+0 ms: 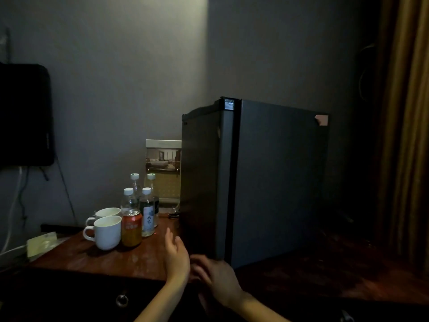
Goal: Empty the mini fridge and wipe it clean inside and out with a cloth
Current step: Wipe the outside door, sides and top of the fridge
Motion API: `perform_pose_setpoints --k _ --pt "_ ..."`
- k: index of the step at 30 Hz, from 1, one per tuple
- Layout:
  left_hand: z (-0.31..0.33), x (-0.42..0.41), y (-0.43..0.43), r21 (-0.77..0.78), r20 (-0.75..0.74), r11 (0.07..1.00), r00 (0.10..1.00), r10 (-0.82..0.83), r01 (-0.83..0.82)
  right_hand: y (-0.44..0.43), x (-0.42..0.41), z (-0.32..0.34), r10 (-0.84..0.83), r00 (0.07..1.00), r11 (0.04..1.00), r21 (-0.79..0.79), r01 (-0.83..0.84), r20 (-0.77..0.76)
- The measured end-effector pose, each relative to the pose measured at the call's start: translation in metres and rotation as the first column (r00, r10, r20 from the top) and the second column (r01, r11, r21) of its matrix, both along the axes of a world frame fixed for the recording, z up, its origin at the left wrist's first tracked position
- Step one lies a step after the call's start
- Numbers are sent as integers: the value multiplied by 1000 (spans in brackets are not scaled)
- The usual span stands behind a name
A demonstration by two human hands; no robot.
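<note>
left hand [177, 256] raised edge-on, fingers straight and close together, holding nothing | right hand [216, 278] low at mini fridge [278, 182] bottom front corner, fingers loosely spread, contact unclear | fridge upright on desk [92, 256], door closed | bottle [147, 212] and can [131, 228] labels unreadable

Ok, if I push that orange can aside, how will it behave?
The orange can stands upright on the glossy tabletop, so a low push would probably slide it. Knocked over, its round body would likely roll. The front mug stands right beside it and may get shoved too.
</note>
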State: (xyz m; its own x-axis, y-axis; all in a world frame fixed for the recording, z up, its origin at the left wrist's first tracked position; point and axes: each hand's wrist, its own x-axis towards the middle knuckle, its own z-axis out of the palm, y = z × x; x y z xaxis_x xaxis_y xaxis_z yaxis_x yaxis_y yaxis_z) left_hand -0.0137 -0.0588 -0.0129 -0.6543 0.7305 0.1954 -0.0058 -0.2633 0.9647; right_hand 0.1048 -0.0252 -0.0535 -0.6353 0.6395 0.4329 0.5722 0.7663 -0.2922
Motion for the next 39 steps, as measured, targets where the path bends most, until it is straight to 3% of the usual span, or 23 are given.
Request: perform_pose_setpoints --k 1,3,5,7,10,14,18,22,25,28,33,39 --pt "3 4 -4 -11 63 1000 998 -13 14 -8 -1 4 -53 978 988 -151 22 -202" --pt "7 18 -16 -12 159 998 985 -61 64 -25 -2 21 -209 834 938 -345 24 -511" --pt "14 36 -30 6 192 994 975 -112 113 -40 -4 42 -306 672 886 -461 -59 -674" --pt "23 56 -47 53 205 986 965 -166 158 -52 -5 59 -342 574 853 -501 -142 -744" --pt "40 79 -69 124 214 983 963 -163 139 -83 -6 79 -318 567 818 -522 -242 -760" --pt "49 80 -83 127 315 991 946 -80 42 -105 5 90 -226 623 767 -531 -360 -749" --pt "54 61 -72 119 274 993 960 -46 14 -99 14 90 -177 714 787 -533 -311 -678" --pt "49 41 -40 62 267 994 958 -104 91 -66 11 83 -256 641 933 -358 -31 -724" --pt "43 18 -2 39 301 993 946 -120 114 -33 7 87 -304 631 949 -171 263 -714" --pt "39 -9 41 38 353 994 929 -113 106 1 -6 101 -256 635 891 77 448 -729" --pt "42 -49 104 50 442 988 884 -154 147 49 -33 140 -205 639 749 302 590 -741" --pt "46 -81 168 16 400 976 894 -204 216 70 -38 168 -203 625 593 413 691 -754"
